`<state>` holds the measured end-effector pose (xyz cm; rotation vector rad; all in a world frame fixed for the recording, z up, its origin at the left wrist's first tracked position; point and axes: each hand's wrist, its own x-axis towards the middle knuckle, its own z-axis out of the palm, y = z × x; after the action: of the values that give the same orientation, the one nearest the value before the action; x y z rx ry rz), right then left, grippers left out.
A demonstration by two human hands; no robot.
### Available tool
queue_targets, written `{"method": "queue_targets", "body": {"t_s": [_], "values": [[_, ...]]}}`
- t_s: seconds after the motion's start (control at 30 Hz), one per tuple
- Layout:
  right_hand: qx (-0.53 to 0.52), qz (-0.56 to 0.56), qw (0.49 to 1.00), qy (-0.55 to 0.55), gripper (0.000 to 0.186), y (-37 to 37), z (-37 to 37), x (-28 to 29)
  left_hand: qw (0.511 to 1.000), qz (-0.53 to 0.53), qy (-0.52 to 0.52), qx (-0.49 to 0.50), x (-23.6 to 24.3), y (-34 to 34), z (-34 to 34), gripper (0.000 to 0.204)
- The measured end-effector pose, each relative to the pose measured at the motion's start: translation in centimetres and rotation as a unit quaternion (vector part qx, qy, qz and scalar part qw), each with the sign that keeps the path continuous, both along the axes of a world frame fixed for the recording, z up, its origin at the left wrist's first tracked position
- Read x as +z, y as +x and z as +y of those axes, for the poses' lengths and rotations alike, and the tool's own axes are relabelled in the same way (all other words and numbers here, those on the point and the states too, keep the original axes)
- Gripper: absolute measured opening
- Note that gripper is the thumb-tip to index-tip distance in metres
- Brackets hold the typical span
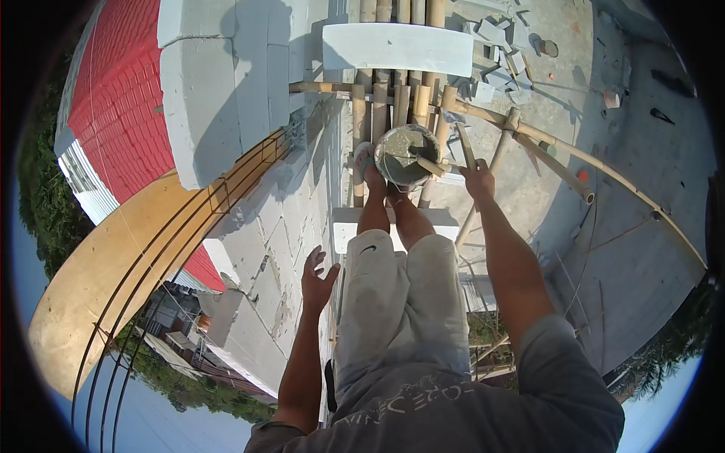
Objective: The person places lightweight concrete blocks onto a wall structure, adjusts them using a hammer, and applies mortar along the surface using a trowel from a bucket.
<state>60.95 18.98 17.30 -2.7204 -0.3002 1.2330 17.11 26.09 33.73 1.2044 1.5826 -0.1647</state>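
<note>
A narrow, flat-looking tool (466,146) is gripped in the closed fingers of the right hand (478,181), just right of the bucket (388,176). The left hand (320,278) is held loosely open near the block wall (260,283). Wet grey mortar (400,142) is held in the round, smeared bucket at the feet (366,160).
</note>
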Motion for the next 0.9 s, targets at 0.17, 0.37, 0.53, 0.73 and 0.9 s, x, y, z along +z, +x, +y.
{"method": "queue_targets", "body": {"t_s": [0.17, 0.37, 0.53, 0.73, 0.9], "values": [[0.179, 0.017, 0.983, -0.026, 0.058, 4.5, 13.4, -14.9, 0.978, -0.044, -0.198, 0.052, -19.4, 9.4, 4.8, 0.109], [0.314, -0.079, 0.946, -0.014, 0.055, 6.1, 24.3, -27.7, 0.972, -0.045, -0.219, 0.069, -34.4, 13.6, 4.0, 0.114], [0.304, -0.126, 0.944, 0.027, 0.055, 4.3, 23.1, -34.2, 0.931, -0.208, -0.255, 0.161, -41.2, 11.4, 1.2, 0.064], [0.225, -0.156, 0.94, 0.206, 0.055, 2.5, 15.8, -30.7, 0.949, -0.183, -0.175, 0.187, -44.1, 12.9, -0.1, 0.052], [0.247, -0.028, 0.965, 0.087, 0.068, -2.0, 3.1, -21.2, 0.919, -0.228, -0.117, 0.299, -43.7, 16.8, 1.2, 0.026]]}}
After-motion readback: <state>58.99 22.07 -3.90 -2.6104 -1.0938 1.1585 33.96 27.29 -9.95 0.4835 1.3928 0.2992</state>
